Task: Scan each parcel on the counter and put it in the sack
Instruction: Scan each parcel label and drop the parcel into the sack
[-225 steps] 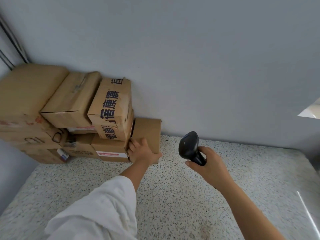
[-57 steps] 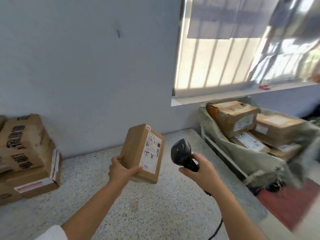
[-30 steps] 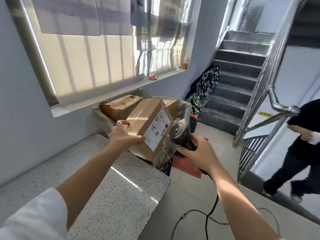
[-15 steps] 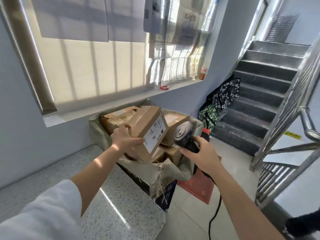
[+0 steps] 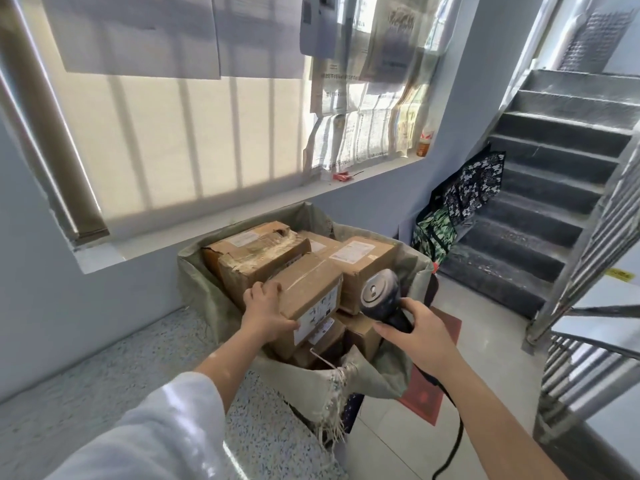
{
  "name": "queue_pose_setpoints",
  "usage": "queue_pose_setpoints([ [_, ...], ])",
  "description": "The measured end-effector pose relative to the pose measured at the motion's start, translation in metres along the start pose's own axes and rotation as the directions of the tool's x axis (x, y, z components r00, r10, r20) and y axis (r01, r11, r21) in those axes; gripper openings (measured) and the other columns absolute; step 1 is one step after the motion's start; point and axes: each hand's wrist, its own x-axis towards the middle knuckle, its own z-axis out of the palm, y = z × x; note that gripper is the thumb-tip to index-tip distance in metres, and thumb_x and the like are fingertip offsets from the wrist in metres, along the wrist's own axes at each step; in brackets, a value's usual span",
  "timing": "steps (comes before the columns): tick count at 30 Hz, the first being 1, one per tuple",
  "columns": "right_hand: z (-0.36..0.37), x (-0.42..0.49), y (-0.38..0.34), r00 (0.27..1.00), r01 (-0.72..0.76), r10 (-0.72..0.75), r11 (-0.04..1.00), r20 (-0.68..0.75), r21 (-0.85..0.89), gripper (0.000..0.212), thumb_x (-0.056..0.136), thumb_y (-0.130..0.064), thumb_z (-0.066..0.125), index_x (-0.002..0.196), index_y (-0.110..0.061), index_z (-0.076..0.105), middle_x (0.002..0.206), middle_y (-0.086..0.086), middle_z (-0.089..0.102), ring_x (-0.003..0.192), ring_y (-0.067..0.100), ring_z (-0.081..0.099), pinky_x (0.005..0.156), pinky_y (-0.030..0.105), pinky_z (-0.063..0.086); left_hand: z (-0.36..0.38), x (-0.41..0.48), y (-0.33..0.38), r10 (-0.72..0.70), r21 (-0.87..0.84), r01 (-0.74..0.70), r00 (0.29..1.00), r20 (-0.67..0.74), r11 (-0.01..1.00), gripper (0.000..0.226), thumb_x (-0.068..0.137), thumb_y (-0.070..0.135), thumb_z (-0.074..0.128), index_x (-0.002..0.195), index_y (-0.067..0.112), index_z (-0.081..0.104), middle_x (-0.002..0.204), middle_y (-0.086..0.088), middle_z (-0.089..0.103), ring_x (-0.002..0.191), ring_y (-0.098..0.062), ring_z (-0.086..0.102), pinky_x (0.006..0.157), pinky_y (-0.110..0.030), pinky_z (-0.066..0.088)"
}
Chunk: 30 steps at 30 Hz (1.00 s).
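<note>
Head view: parcel point(image 5: 308, 292) is in the mouth of the sack point(image 5: 195, 282), above the boxes already inside point(image 5: 363, 261), with its label face turned toward me and to the right. Its long axis runs away from me, far end tipped up toward the window. I can't tell whether its underside rests on the boxes beneath. My left hand point(image 5: 266, 311) is at the near-left corner, fingers curled over the top edge and thumb along the label side, gripping it. The parcel lies ahead and right of that hand. I judge a short lowering, then letting go. My right hand point(image 5: 415, 336), just right of the parcel, is wrapped round the scanner point(image 5: 379, 297) handle, cable trailing down. Counter point(image 5: 104, 386) ends at the sack's left side.
</note>
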Motion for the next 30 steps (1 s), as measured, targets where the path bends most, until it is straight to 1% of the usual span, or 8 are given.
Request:
queue_pose_setpoints([
  [4,0.001,0.006,0.006,1.000,-0.031,0.031,1.000,0.007,0.003,0.048,0.076,-0.030,0.074,0.118,-0.016,0.055,0.104,-0.009,0.053,0.096,0.006,0.049,0.078,0.017,0.036,-0.004,0.010,0.000,-0.001,0.096,-0.004,0.999,0.052,0.995,0.082,0.071,0.041,0.076,0.136,0.028,0.027,0.149,-0.010,0.016,0.138,-0.032,0.010,0.109,-0.045,0.028],
  [8,0.002,0.011,0.010,0.999,-0.047,0.047,0.999,0.018,0.012,0.049,0.076,-0.030,0.074,0.119,-0.016,0.054,0.105,-0.007,0.055,0.096,0.007,0.050,0.073,0.015,0.037,-0.010,0.013,0.001,-0.011,0.185,-0.016,0.990,0.140,0.983,0.085,0.071,0.046,0.074,0.138,0.027,0.024,0.149,-0.012,0.014,0.138,-0.032,0.011,0.107,-0.047,0.031],
  [13,0.010,0.015,0.006,0.998,-0.048,0.046,0.998,0.040,0.040,0.049,0.078,-0.031,0.073,0.121,-0.016,0.056,0.116,-0.001,0.060,0.102,0.012,0.054,0.081,0.021,0.039,-0.011,-0.003,0.005,-0.033,0.217,-0.015,0.976,0.214,0.976,0.085,0.082,0.059,0.058,0.147,0.026,0.015,0.156,-0.014,-0.009,0.144,-0.032,-0.012,0.112,-0.052,0.018],
  [19,0.020,0.001,-0.009,0.994,0.020,-0.026,0.998,0.107,0.058,0.046,0.080,-0.031,0.070,0.121,-0.016,0.054,0.114,-0.005,0.058,0.105,0.012,0.053,0.083,0.020,0.039,-0.022,-0.030,-0.009,-0.062,0.217,0.024,0.983,0.171,0.976,0.073,0.090,0.046,0.055,0.147,0.018,0.020,0.157,-0.014,0.004,0.145,-0.032,0.001,0.115,-0.047,0.019],
  [22,0.020,-0.012,-0.024,0.989,0.068,-0.074,0.996,0.127,0.056,0.047,0.082,-0.030,0.068,0.123,-0.017,0.051,0.112,-0.006,0.055,0.102,0.009,0.048,0.084,0.020,0.038,-0.037,-0.059,-0.022,-0.084,0.203,0.049,0.982,0.170,0.978,0.065,0.091,0.043,0.055,0.142,0.010,0.032,0.145,-0.015,0.034,0.131,-0.029,0.038,0.105,-0.037,0.038],
  [24,0.024,-0.024,-0.035,0.979,0.114,-0.123,0.991,0.162,0.062,0.047,0.081,-0.031,0.069,0.122,-0.017,0.051,0.118,-0.002,0.057,0.103,0.010,0.050,0.084,0.021,0.039,-0.047,-0.088,-0.030,-0.103,0.176,0.068,0.975,0.195,0.982,0.053,0.092,0.036,0.054,0.136,0.008,0.040,0.136,-0.012,0.047,0.119,-0.024,0.049,0.095,-0.031,0.044],
  [27,0.037,-0.050,-0.052,0.949,0.196,-0.207,0.978,0.237,0.070,0.045,0.080,-0.031,0.069,0.120,-0.017,0.054,0.117,0.000,0.059,0.098,0.010,0.051,0.081,0.020,0.039,-0.052,-0.140,-0.042,-0.096,0.133,0.067,0.968,0.230,0.989,0.049,0.094,0.033,0.052,0.137,0.009,0.041,0.137,-0.008,0.047,0.122,-0.022,0.048,0.098,-0.030,0.041],
  [30,0.057,-0.081,-0.073,0.904,0.277,-0.287,0.958,0.316,0.080,0.046,0.081,-0.028,0.069,0.121,-0.014,0.054,0.117,0.002,0.058,0.098,0.010,0.048,0.083,0.022,0.037,-0.050,-0.196,-0.062,-0.117,0.059,0.110,0.984,0.133,0.992,0.049,0.093,0.035,0.055,0.135,0.013,0.045,0.138,-0.006,0.047,0.122,-0.019,0.047,0.099,-0.029,0.038],
])
